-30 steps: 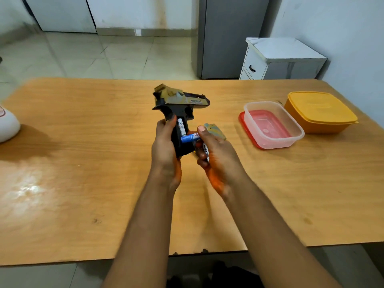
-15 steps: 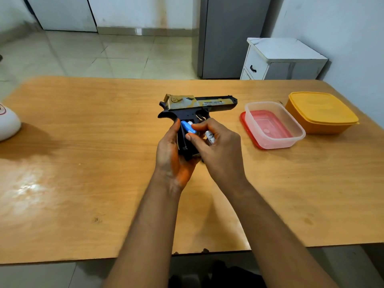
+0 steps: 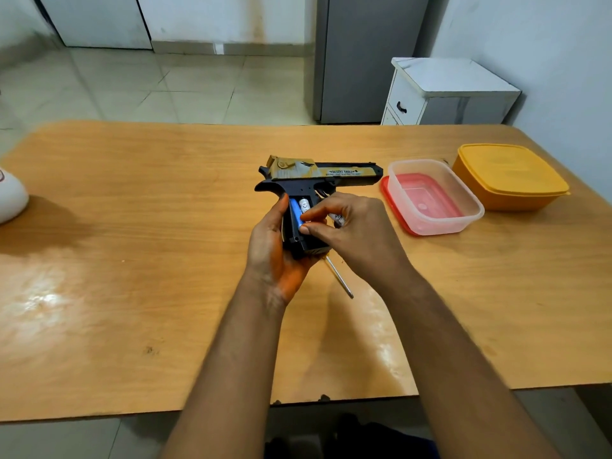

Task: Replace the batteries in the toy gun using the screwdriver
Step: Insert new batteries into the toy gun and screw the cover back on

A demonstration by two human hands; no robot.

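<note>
A black and gold toy gun is held above the table's middle, barrel pointing right, its grip compartment open toward me. My left hand wraps the grip from below. A blue battery and a white one sit side by side in the compartment. My right hand presses its thumb and forefinger on the lower end of the blue battery and also holds another battery against its palm. The screwdriver lies on the table under my hands, only its metal shaft showing.
On the wooden table, a clear plastic box rests on a red lid at the right, with a lidded orange box beyond it. A white object sits at the left edge. A white cabinet stands behind the table.
The gun has turned so its barrel points right and its side faces me. The blue battery went from my right fingers, crosswise, into the grip compartment, lying lengthwise.
</note>
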